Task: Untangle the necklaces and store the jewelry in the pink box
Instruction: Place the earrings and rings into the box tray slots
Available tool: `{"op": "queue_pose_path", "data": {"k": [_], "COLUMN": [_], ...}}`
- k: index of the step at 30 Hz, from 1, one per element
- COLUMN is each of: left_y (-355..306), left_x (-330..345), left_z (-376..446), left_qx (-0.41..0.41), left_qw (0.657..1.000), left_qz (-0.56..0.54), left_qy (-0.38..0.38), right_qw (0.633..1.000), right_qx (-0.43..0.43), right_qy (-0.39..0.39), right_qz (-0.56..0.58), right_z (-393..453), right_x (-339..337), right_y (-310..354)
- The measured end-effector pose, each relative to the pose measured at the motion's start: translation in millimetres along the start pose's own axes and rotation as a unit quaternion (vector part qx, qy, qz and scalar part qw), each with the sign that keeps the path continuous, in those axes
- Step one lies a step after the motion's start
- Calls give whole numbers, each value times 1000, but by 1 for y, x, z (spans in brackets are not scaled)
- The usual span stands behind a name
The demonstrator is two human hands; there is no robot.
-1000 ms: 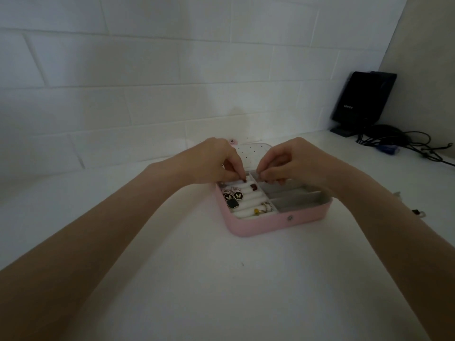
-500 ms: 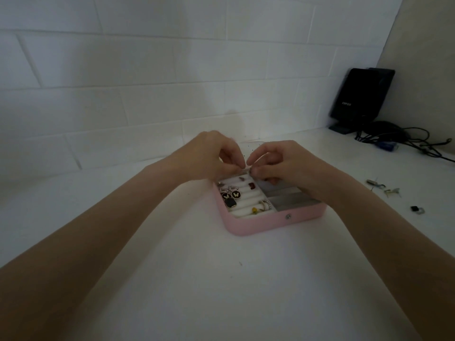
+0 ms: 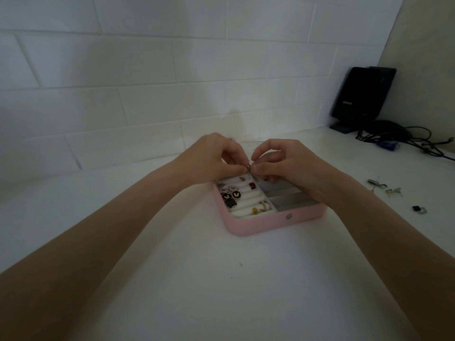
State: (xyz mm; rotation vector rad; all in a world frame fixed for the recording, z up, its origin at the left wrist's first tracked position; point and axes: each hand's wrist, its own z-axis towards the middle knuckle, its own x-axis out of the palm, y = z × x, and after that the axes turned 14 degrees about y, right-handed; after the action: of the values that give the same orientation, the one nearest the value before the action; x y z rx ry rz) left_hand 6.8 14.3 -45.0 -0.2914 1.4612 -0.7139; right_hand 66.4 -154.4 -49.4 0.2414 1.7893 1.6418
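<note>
The open pink box (image 3: 266, 223) lies on the white counter, with rings and butterfly studs (image 3: 231, 196) set in its white padded rows on the left and grey compartments (image 3: 288, 201) on the right. Just above the box's far side, my left hand (image 3: 214, 158) and my right hand (image 3: 283, 163) meet fingertip to fingertip. Between them they pinch one small metal piece of jewelry (image 3: 249, 168); it is too small to identify. The box's lid is mostly hidden behind my hands.
Several small loose jewelry pieces (image 3: 376, 184) lie on the counter to the right, one dark piece (image 3: 418, 209) nearer me. A black speaker (image 3: 362, 97) and tangled cables (image 3: 416, 141) occupy the far right corner. A white brick wall runs behind the box.
Both hands have lifted slightly off the box's far compartments and drawn their fingertips together around the small piece. The box has stayed in place.
</note>
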Motion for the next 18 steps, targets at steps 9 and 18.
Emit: {"op": "queue_pose_path", "data": {"k": [9, 18], "left_y": [6, 5], "left_x": [-5, -8], "left_z": [-7, -7], "left_qx": [3, -7], "left_qw": [997, 994], "left_qz": [-70, -95], "left_qy": [28, 62], "right_qw": [993, 981], "right_qx": [-93, -112], "right_qy": [13, -17], "right_qz": [-71, -155], "right_z": [1, 2], "right_x": [5, 6], "right_y": [2, 5]}}
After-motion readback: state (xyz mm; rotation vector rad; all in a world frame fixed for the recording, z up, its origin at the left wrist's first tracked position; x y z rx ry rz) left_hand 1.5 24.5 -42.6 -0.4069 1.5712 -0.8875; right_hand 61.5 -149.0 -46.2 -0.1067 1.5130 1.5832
